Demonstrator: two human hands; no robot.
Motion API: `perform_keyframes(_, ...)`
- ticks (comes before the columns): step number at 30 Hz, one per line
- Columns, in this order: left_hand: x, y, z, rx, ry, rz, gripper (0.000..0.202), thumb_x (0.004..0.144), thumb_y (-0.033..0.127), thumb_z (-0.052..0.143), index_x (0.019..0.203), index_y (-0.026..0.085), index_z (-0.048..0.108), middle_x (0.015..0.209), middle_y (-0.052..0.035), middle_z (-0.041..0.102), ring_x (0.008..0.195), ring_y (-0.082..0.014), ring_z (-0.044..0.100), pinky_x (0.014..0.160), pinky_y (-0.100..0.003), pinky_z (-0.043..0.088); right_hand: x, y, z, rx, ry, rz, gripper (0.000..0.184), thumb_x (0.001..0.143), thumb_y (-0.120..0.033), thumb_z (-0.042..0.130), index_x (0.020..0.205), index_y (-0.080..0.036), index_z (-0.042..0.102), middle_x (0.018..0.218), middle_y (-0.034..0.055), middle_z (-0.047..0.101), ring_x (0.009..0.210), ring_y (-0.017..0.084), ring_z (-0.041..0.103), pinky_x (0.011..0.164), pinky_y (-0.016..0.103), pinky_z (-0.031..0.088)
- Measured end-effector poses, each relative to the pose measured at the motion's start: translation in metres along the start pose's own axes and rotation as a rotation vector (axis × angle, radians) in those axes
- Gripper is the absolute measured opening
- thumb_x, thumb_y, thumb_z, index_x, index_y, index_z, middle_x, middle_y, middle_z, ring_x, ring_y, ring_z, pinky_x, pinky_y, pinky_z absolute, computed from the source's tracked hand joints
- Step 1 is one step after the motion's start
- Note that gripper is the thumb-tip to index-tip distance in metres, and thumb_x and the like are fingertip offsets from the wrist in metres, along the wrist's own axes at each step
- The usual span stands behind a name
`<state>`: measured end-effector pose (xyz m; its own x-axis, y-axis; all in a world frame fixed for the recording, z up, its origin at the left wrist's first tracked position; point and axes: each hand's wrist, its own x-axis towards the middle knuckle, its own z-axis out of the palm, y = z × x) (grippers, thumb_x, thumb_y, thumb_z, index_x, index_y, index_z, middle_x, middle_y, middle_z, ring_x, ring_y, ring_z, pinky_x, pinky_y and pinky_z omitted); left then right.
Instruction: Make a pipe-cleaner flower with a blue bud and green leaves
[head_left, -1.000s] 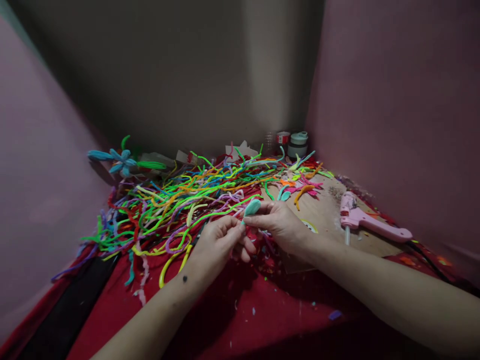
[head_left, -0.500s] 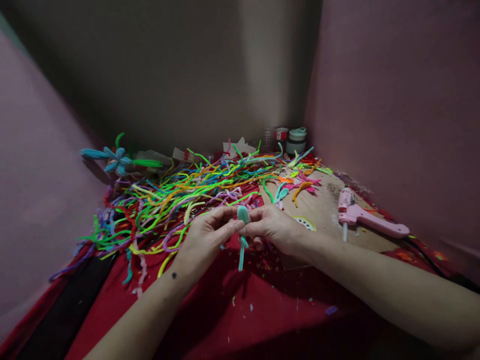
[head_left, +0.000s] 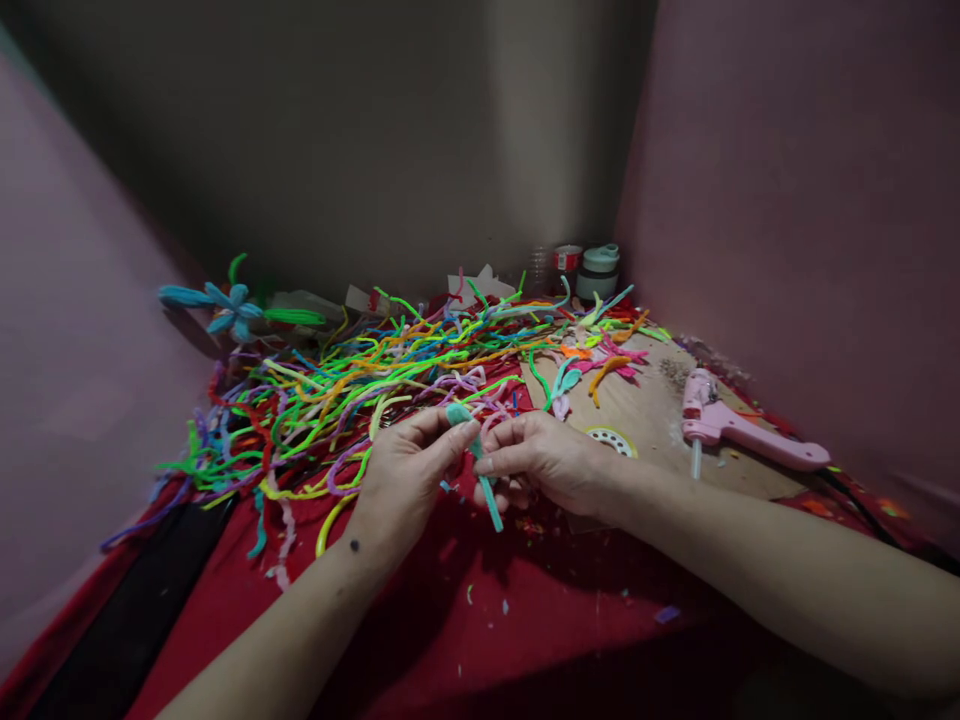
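Observation:
My left hand (head_left: 405, 480) and my right hand (head_left: 544, 462) meet over the red cloth, both pinching one short teal pipe cleaner (head_left: 486, 490). Its folded upper end sits between my left thumb and forefinger. Its straight tail slants down and to the right below my right fingertips. Just beyond the hands lies a big tangle of coloured pipe cleaners (head_left: 360, 380).
A pink glue gun (head_left: 742, 440) lies on a brown board (head_left: 652, 420) at the right, with a tape roll (head_left: 611, 440) near my right wrist. Jars (head_left: 596, 270) stand in the far corner. A blue pipe-cleaner flower (head_left: 225, 310) lies at the back left. Walls close in on both sides.
The teal pipe cleaner turned from pointing up and right to hanging down, then tilted with its tail to the lower right. Both hands shifted slightly toward me.

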<state>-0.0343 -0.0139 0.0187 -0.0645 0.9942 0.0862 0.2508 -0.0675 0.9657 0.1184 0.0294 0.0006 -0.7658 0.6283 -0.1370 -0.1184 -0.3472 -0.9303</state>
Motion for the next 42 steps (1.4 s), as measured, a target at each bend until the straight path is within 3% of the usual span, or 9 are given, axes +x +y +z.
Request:
perform_keyframes(4,0.001,-0.001,0.0,-0.113,-0.156,-0.056,0.018,0.078,0.033,0.063,0.078,0.015,0.064,0.064,0.0014,0.057,0.055,-0.0092,0.047,0.054,-0.022,0.039,0.001,-0.001,0.0,0.047,0.045,0.047,0.012,0.06,-0.019,0.064,0.06,-0.013,0.054,0.052,0.0016,0.063,0.037,0.007,0.049,0.034,0.017,0.028)
perform_keyframes(6,0.002,-0.001,-0.001,-0.103,-0.165,-0.059,0.018,0.078,0.033,0.063,0.075,0.015,0.065,0.063,0.001,0.058,0.055,-0.0091,0.047,0.053,-0.021,0.038,0.001,-0.001,0.001,0.055,0.053,0.055,0.013,0.06,-0.019,0.064,0.059,-0.013,0.053,0.051,0.0023,0.064,0.036,0.007,0.049,0.034,0.017,0.028)
perform_keyframes(11,0.0,0.003,0.003,0.001,-0.093,-0.032,0.017,0.077,0.029,0.063,0.067,0.015,0.066,0.056,0.0027,0.054,0.052,-0.008,0.044,0.05,-0.019,0.035,0.0,0.0,0.002,0.078,0.046,0.054,0.015,0.059,-0.021,0.064,0.06,-0.013,0.052,0.049,0.001,0.062,0.035,0.007,0.048,0.034,0.017,0.029)
perform_keyframes(15,-0.004,0.007,0.008,0.129,-0.001,0.063,0.013,0.074,0.022,0.063,0.065,0.014,0.065,0.062,0.0014,0.057,0.059,-0.0098,0.048,0.054,-0.019,0.037,0.001,0.001,0.001,0.053,0.04,0.047,0.011,0.058,-0.02,0.063,0.059,-0.012,0.055,0.049,0.0016,0.062,0.033,0.006,0.047,0.032,0.017,0.028)
perform_keyframes(23,-0.004,0.004,0.002,0.173,0.127,0.108,0.019,0.074,0.029,0.065,0.063,0.014,0.062,0.058,0.0024,0.051,0.055,-0.0085,0.041,0.05,-0.02,0.033,-0.001,-0.003,0.001,0.021,-0.02,0.047,0.025,0.06,-0.022,0.067,0.047,-0.015,0.046,0.04,-0.002,0.054,0.03,0.006,0.041,0.03,0.018,0.025)
perform_keyframes(29,0.002,0.005,-0.004,0.024,0.089,0.036,0.017,0.074,0.033,0.066,0.076,0.016,0.066,0.055,0.0047,0.048,0.048,-0.0066,0.036,0.044,-0.019,0.028,-0.003,-0.003,0.002,-0.011,0.026,0.086,0.017,0.057,-0.016,0.064,0.047,-0.014,0.05,0.04,-0.002,0.054,0.03,0.005,0.039,0.032,0.018,0.027)
perform_keyframes(34,0.004,0.006,-0.008,0.11,0.092,0.051,0.017,0.074,0.033,0.065,0.072,0.016,0.065,0.06,0.0029,0.052,0.052,-0.0078,0.041,0.046,-0.019,0.031,-0.002,-0.002,0.001,-0.029,0.002,0.079,0.019,0.06,-0.018,0.065,0.047,-0.014,0.051,0.041,-0.0027,0.053,0.03,0.005,0.038,0.032,0.019,0.026)
perform_keyframes(39,0.009,0.005,-0.009,-0.019,0.125,0.041,0.021,0.075,0.036,0.064,0.083,0.017,0.061,0.066,0.0034,0.054,0.049,-0.0066,0.043,0.044,-0.018,0.033,0.001,-0.001,0.003,0.027,0.126,0.047,0.021,0.061,-0.02,0.068,0.05,-0.015,0.051,0.04,-0.0054,0.048,0.034,0.005,0.039,0.036,0.02,0.025)
perform_keyframes(42,0.01,0.002,-0.007,-0.162,0.027,-0.042,0.027,0.076,0.038,0.063,0.092,0.018,0.057,0.064,0.0047,0.051,0.046,-0.0048,0.04,0.041,-0.017,0.031,0.005,0.002,0.001,0.129,0.266,-0.059,0.022,0.057,-0.02,0.075,0.055,-0.014,0.054,0.044,-0.0075,0.045,0.036,0.003,0.036,0.038,0.02,0.023)
